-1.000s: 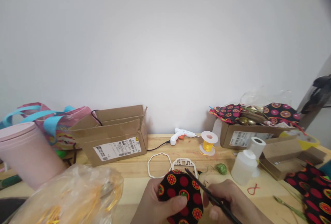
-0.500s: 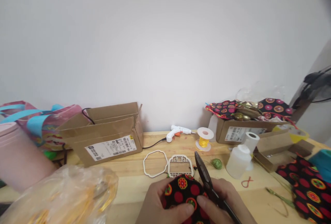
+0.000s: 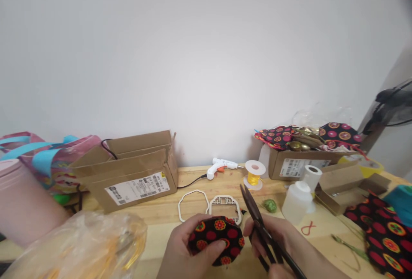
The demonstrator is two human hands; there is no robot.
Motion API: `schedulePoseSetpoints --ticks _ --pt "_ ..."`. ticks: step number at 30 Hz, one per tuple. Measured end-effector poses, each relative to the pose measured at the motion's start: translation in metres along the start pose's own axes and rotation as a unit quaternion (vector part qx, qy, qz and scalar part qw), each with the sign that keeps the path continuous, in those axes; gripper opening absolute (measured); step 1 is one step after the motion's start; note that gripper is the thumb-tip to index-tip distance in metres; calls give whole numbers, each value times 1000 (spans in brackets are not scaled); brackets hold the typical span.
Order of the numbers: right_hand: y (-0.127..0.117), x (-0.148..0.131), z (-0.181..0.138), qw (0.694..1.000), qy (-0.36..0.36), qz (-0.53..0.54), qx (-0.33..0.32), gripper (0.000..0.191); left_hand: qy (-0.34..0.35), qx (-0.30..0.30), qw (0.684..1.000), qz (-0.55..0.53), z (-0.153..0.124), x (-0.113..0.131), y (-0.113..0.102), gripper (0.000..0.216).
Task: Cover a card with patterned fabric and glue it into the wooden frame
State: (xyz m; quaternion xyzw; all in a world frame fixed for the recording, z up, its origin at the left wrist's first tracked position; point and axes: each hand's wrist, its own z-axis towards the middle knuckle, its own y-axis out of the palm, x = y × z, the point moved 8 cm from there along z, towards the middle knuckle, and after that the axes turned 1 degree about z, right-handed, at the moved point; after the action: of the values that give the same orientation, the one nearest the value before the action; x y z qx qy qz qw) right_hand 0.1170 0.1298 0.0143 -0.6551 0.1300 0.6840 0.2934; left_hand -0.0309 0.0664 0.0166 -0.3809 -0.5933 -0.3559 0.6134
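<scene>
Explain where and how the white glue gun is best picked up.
The white glue gun is probably best gripped by its handle, coming from the near left: the handle slants toward that side, while the metal nozzle points right.

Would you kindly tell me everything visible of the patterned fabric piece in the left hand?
The fabric piece is black and roughly round, printed with dark-red dots and flower-like medallions in orange, red and green. The left hand holds it by its left side, thumb across its front. The scissors are just right of it, apart.
</scene>
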Motion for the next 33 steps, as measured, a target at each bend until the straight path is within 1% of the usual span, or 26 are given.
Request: schedulePoseSetpoints --ticks 2,4,7,10,14,18,21,24,29,33 --pt "-4 -11 -3 998 -34 -56 19 67 5 5 1000 8 0 0 -1 26" --pt "-9 -20 -5 990 -46 -127 47 51 7 7 1000 -9 0 0 -1 28" --pt "-15 -26 -6 965 -30 -251 63 28 22 10 999 -40 -1 6 -1 31" --pt "-16 -30 -6 942 -22 -330 53 16 31 17 998 -42 -1 9 -2 32" --pt "-14 -30 -4 932 -23 -359 41 12 43 19 998 -34 -2 8 -4 37" --pt "-15 -28 -3 928 -17 -369 43 11 85 44 995 41 -4 11 -9 31" --pt "-17 -28 -3 932 -17 -358 54 9 105 13 992 75 -3 14 -5 24" --pt "-17 -27 -4 935 -17 -349 55 11 137 -18 986 90 -4 20 0 22" --pt "-19 -27 -5 937 -11 -343 59 14 195 -24 974 118 -6 31 1 24" --pt "-21 -28 -6 937 -11 -346 57 13 213 -31 967 138 -7 33 3 27"
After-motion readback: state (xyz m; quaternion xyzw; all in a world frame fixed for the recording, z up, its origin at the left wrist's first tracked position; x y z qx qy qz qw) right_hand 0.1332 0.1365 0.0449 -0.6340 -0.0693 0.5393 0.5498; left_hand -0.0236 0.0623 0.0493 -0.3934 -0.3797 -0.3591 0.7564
